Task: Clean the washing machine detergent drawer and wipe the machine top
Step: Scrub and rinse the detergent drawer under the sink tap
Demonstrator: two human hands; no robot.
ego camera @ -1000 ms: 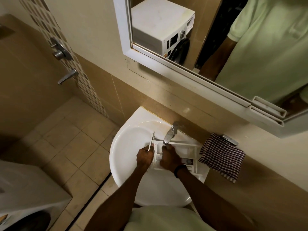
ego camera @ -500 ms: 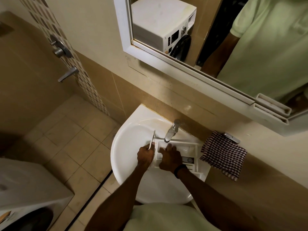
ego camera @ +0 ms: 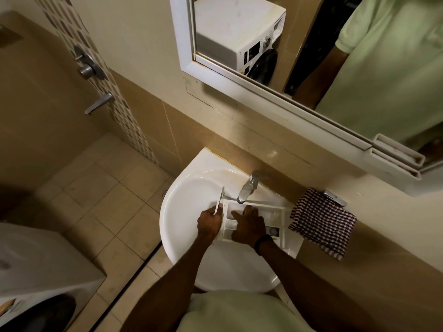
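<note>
White plastic catches the light in the basin: the detergent drawer (ego camera: 275, 213) lies across the white sink (ego camera: 182, 212), its long side running left to right directly under the chrome tap (ego camera: 248, 188). We cannot tell whether water is running.

Our left hand (ego camera: 209, 225) grips the drawer's left end, fingers curled round it where a thin white panel stands up edge-on. Our right hand (ego camera: 247, 226) rests in the drawer's left compartment, fingers stretched forward towards the tap and thumb spread to the left. It is not closed round anything that we can see, though the fingertips are partly hidden. A black band (ego camera: 262, 243) sits on that wrist.

Just to the right of the sink, a checked cloth (ego camera: 321, 224) in dark red and white hangs against the beige wall from a metal holder. Above us the white-framed mirror (ego camera: 187, 44) reflects the top and front of the washing machine (ego camera: 36, 259), whose real corner sits at the lower left on the tiled floor. Shower fittings (ego camera: 88, 68) are fixed to the mosaic strip on the left wall.
</note>
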